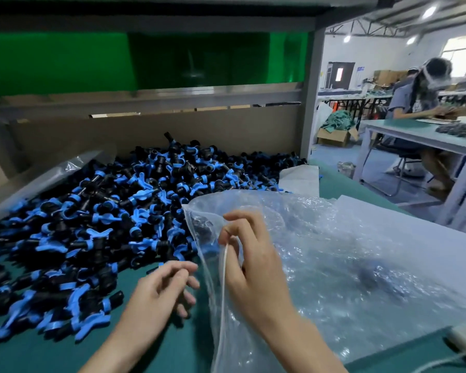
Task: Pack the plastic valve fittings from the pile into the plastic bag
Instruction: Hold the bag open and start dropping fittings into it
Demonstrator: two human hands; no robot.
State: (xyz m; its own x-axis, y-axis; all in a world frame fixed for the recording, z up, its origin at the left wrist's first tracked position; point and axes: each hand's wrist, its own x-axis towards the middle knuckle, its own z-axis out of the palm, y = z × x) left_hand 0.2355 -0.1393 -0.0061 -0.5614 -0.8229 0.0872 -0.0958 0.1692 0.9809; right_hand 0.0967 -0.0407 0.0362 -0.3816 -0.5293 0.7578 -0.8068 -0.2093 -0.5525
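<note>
**Bag mouth held up, left hand free for the fittings**

The right hand (249, 254) pinches the edge of the plastic bag (334, 238) at its mouth, with the fingers (240, 215) curled on the thin film. The left hand (159, 289) holds nothing; its fingers are loose and half bent, just beside the bag mouth. The pile of valve fittings (100, 211) lies on the green bench (156, 345) to the left, its near edge close to the left hand but apart from it. I think the good way is to hold the mouth wide toward the pile and bring small handfuls, so nothing catches the film. Some dark fittings seem to be inside the bag
</note>
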